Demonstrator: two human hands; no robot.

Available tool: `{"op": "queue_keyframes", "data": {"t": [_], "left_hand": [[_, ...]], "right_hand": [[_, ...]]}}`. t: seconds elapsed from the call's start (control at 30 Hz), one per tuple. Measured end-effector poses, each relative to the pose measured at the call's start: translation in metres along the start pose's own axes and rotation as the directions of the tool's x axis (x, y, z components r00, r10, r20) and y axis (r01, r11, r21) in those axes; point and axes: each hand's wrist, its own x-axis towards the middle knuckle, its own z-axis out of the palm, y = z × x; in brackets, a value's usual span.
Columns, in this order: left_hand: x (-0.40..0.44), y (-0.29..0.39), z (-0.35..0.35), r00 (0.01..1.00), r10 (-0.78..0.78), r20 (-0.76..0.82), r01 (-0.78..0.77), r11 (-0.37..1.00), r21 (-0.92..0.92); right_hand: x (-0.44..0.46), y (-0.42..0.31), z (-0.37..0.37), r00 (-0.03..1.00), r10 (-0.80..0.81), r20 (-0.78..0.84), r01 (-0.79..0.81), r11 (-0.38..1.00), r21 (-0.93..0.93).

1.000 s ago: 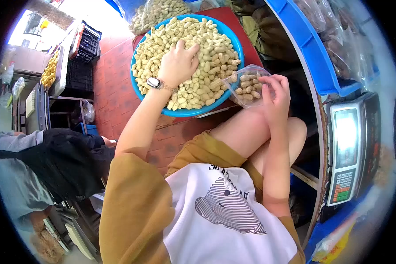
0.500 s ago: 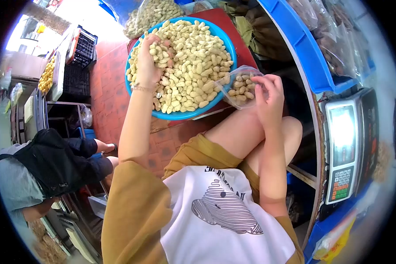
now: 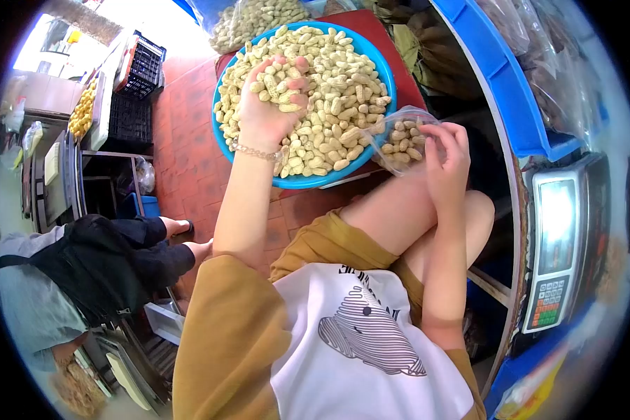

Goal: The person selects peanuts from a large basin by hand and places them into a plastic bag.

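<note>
My left hand (image 3: 267, 115), a chain bracelet at its wrist, is cupped palm up around a handful of peanuts (image 3: 280, 80) in their shells. It is over the left part of a round blue basin (image 3: 388, 73) heaped with more unshelled peanuts (image 3: 329, 98). At the basin's right edge, my right hand (image 3: 446, 154) pinches the rim of a clear plastic bag (image 3: 392, 164). Several peanuts (image 3: 402, 143) lie inside this bag, beside my knee. The bag's mouth faces the basin.
A large clear bag of peanuts (image 3: 259, 21) stands behind the basin, on the red surface (image 3: 399, 70). Right of me are a blue tray (image 3: 497, 70) with bagged goods and a digital scale (image 3: 556, 238). A person with a black bag (image 3: 77, 269) is at left, near black crates (image 3: 136, 70).
My left hand has turned up and lifted slightly, now showing a handful of peanuts in the palm. My right hand keeps hold of the bag. The whole view has shifted a little.
</note>
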Motion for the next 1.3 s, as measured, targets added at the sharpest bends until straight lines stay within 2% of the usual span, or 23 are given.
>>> {"op": "queue_keyframes", "data": {"t": [0.27,0.4,0.5,0.53,0.63,0.73,0.83,1.0,1.1,1.13,1.23,1.3], "left_hand": [[0.001,-0.009,-0.007,0.997,-0.073,-0.005,0.073,0.993,-0.09],[-0.004,-0.025,0.0,0.971,-0.108,-0.213,0.077,0.986,-0.147],[-0.003,-0.031,-0.004,0.965,-0.116,-0.236,0.082,0.986,-0.147],[-0.004,-0.033,-0.001,0.968,-0.112,-0.225,0.084,0.988,-0.132],[-0.002,-0.037,0.0,0.984,-0.17,-0.053,0.167,0.984,-0.058],[-0.003,-0.044,0.009,0.978,-0.205,0.029,0.197,0.964,0.177],[-0.006,-0.056,0.023,0.966,-0.247,0.079,0.214,0.931,0.295],[-0.001,-0.078,0.038,0.953,-0.304,0.021,0.269,0.871,0.411],[-0.003,-0.095,0.047,0.918,-0.391,-0.068,0.381,0.821,0.425],[-0.005,-0.102,0.05,0.899,-0.435,-0.049,0.414,0.81,0.415],[-0.011,-0.116,0.047,0.808,-0.572,-0.141,0.583,0.742,0.331],[-0.016,-0.123,0.044,0.786,-0.592,-0.178,0.618,0.753,0.225]], "right_hand": [[0.0,-0.001,-0.001,1.0,-0.016,0.002,0.016,1.0,-0.027],[0.001,0.001,0.0,1.0,-0.021,0.017,0.02,1.0,0.021],[0.001,0.003,0.0,0.999,-0.031,0.015,0.031,0.999,0.023],[0.001,0.004,0.0,0.999,-0.034,0.013,0.034,0.999,0.024],[0.0,0.003,0.0,1.0,-0.023,0.016,0.022,1.0,0.017],[0.0,0.006,0.001,1.0,-0.015,0.016,0.015,1.0,0.003],[0.0,0.008,0.0,0.999,-0.042,0.013,0.042,0.999,-0.012],[0.002,0.004,-0.002,0.996,-0.078,0.031,0.078,0.997,-0.012],[0.002,0.006,-0.003,0.995,-0.099,0.023,0.1,0.994,-0.035],[0.002,0.006,-0.002,0.995,-0.1,0.027,0.101,0.994,-0.035],[0.003,0.005,-0.004,0.995,-0.102,0.015,0.102,0.995,0.0],[0.003,0.003,-0.004,0.997,-0.081,-0.013,0.081,0.997,0.003]]}}
